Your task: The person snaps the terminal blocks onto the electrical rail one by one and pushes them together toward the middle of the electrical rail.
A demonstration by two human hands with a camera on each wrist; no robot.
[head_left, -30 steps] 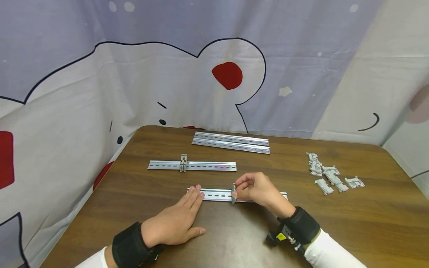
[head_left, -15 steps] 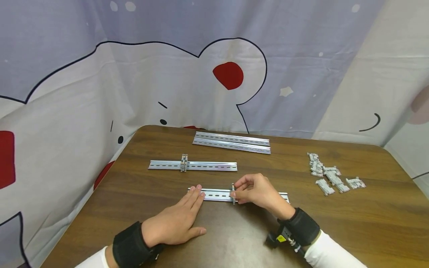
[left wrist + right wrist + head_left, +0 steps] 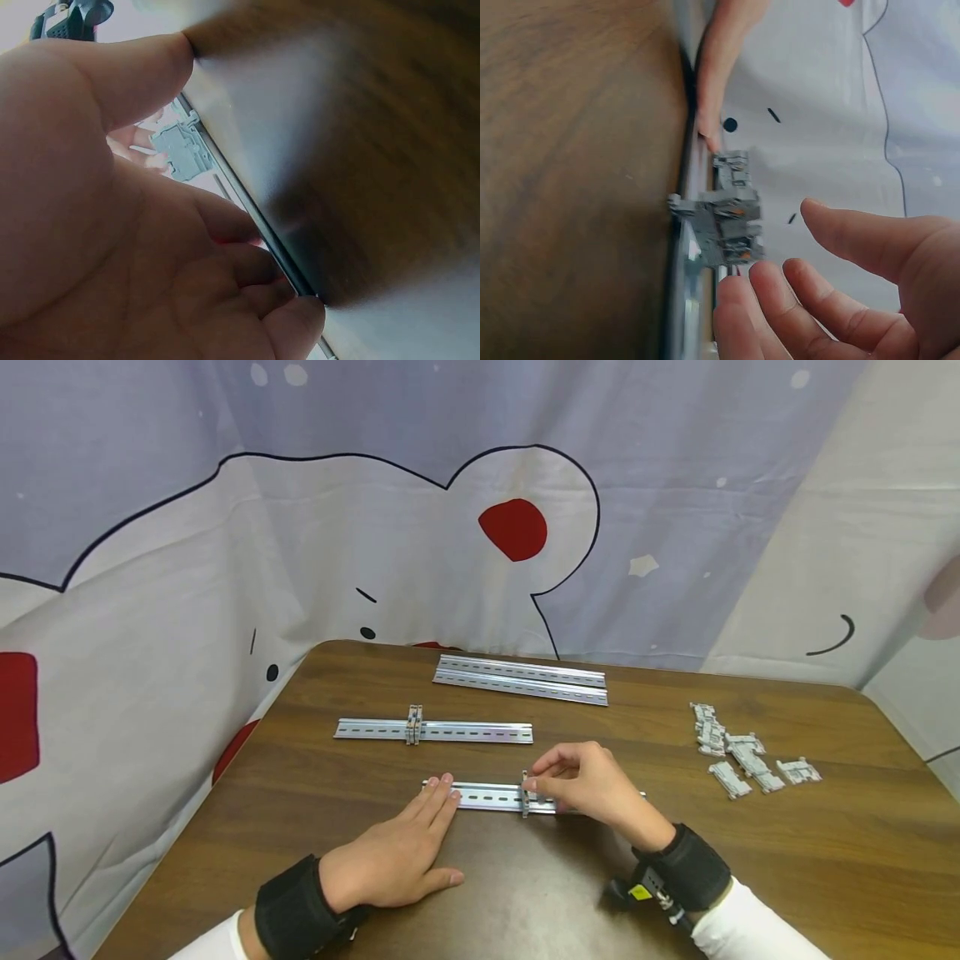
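Note:
A slotted metal DIN rail (image 3: 491,797) lies across the table in front of me. My left hand (image 3: 393,852) rests flat, its straight fingertips pressing the rail's left end. Near the rail's middle stands a thin grey terminal block (image 3: 525,794), upright and crosswise on the rail. My right hand (image 3: 588,783) is just right of this block. In the right wrist view, the thumb stands apart from the terminal block (image 3: 724,221) and the fingertips are close beside it, with nothing gripped between them. The left wrist view shows the block (image 3: 182,152) beyond the left thumb.
Further back lies another rail (image 3: 480,732) carrying a few terminal blocks (image 3: 414,725) side by side. Two bare rails (image 3: 521,679) lie near the table's far edge. Several loose terminal blocks (image 3: 738,752) are grouped on the right. A patterned curtain (image 3: 375,543) hangs behind the table.
My right hand has let go of the terminal block and shifted slightly right, its fingers loosening. The block stays on the rail. My left hand keeps its place on the rail's end.

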